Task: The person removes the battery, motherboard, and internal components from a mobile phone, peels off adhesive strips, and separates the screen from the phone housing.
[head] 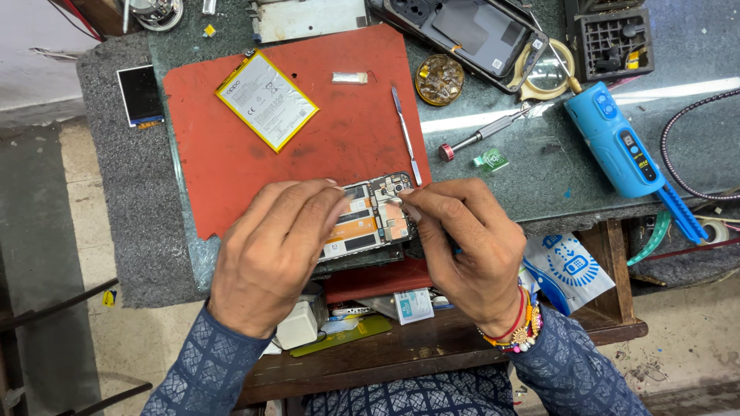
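An opened phone (373,218) with its circuit board and orange parts bare lies at the near edge of a red work mat (308,146). My left hand (271,250) covers the phone's left side, fingers curled onto it. My right hand (472,245) presses on the phone's upper right corner with pinched fingertips; whether a small tool is in them is hidden. A flat yellow-edged battery (267,99) rests on the mat's far left. A thin metal pry tool (406,135) lies on the mat's right edge.
A phone back shell (470,35), a round tin (439,78), a magnifier (549,71), a screwdriver (482,137) and a blue hand-held device (615,139) sit on the green bench top. A small screen (139,94) lies far left. A lower shelf holds small boxes.
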